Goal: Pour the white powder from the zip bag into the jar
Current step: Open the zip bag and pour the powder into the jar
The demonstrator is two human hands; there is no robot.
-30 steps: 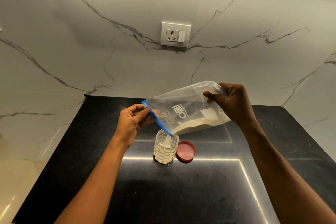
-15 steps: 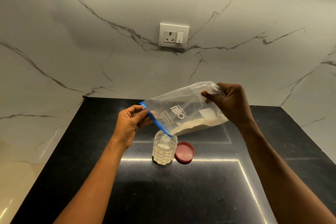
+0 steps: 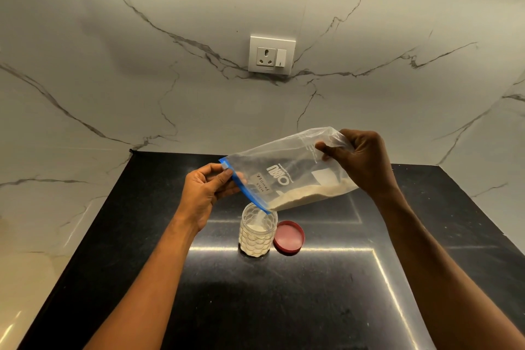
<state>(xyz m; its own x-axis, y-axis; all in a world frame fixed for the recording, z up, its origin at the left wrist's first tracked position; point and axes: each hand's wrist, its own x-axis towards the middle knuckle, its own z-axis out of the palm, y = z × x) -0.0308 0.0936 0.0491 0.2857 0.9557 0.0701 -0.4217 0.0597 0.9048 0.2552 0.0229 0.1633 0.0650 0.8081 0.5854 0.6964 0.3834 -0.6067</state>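
A clear zip bag (image 3: 287, 170) with a blue zip strip hangs tilted above the counter, mouth down to the left. My left hand (image 3: 206, 193) pinches the blue zip edge. My right hand (image 3: 362, 162) grips the raised bottom corner. White powder (image 3: 309, 193) lies along the bag's lower edge and streams from the mouth into a clear textured jar (image 3: 258, 231). The jar stands upright directly below the bag's mouth and is more than half full of powder.
The red jar lid (image 3: 289, 237) lies flat, touching the jar's right side. Everything stands on a black glossy counter (image 3: 284, 293). A marble wall with a white socket and switch (image 3: 272, 54) rises behind it.
The bag and both hands have barely shifted. Powder keeps running into the jar, and the heap in the bag has slid closer to the mouth.
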